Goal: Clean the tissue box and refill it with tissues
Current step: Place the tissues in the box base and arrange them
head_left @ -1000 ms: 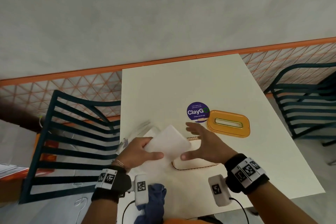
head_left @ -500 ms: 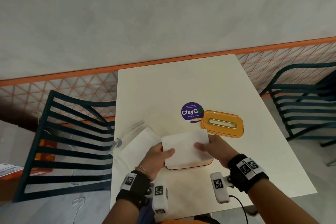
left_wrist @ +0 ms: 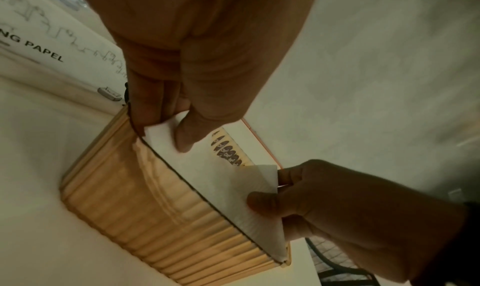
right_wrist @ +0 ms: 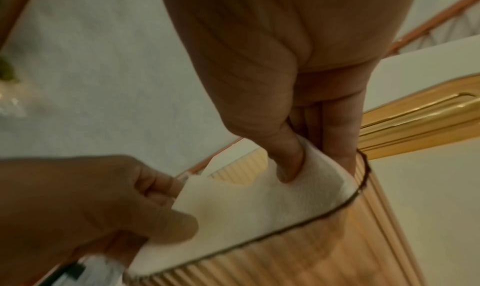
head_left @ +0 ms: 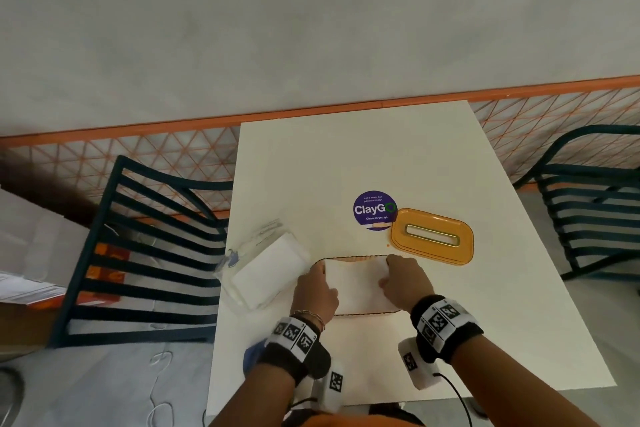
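Observation:
A ribbed wooden tissue box [left_wrist: 166, 214] [right_wrist: 298, 255] stands lidless on the white table [head_left: 381, 156], its rim [head_left: 349, 257] showing behind a white tissue stack [head_left: 356, 284] [left_wrist: 223, 179] [right_wrist: 259, 206] that sits in its mouth. My left hand [head_left: 313, 288] [left_wrist: 166, 130] pinches the stack's left end, thumb on top. My right hand [head_left: 403, 282] [right_wrist: 311, 161] pinches the right end the same way. The orange lid [head_left: 432, 236] [right_wrist: 420, 124] with its slot lies flat just beyond the box on the right.
A clear-wrapped tissue pack [head_left: 266, 267] [left_wrist: 52, 44] lies at the table's left edge. A purple round sticker [head_left: 374, 210] is on the tabletop. A blue cloth [head_left: 251, 355] peeks out under my left wrist. Dark slatted chairs [head_left: 145, 253] [head_left: 595, 204] flank the table.
Both hands carried the tissue stack from the left over the open box and lowered it into the mouth. The right hand went from hovering spread to pinching the stack's right end.

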`<state>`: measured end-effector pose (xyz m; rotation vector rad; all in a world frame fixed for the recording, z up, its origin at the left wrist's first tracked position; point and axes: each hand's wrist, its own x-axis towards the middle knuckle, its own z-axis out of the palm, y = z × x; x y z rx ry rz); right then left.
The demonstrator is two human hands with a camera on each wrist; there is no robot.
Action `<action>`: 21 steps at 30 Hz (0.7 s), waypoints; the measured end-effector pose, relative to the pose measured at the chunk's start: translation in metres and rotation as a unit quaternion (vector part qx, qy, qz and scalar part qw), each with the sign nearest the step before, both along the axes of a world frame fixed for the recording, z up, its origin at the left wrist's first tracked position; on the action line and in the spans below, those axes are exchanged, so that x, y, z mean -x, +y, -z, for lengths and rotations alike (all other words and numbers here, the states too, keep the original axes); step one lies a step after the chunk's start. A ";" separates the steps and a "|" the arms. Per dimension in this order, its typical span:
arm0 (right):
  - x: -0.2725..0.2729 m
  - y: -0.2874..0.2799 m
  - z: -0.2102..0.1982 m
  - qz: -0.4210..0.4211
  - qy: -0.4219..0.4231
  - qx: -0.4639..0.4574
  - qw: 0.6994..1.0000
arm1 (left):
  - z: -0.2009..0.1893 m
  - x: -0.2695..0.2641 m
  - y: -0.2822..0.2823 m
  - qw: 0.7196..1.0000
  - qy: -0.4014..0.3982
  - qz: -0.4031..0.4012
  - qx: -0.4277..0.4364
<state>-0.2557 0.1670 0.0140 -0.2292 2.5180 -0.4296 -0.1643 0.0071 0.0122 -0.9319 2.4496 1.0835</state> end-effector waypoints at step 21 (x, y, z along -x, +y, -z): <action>-0.011 0.005 -0.017 -0.173 0.124 -0.027 0.977 | -0.008 -0.007 0.014 0.971 0.073 0.125 0.192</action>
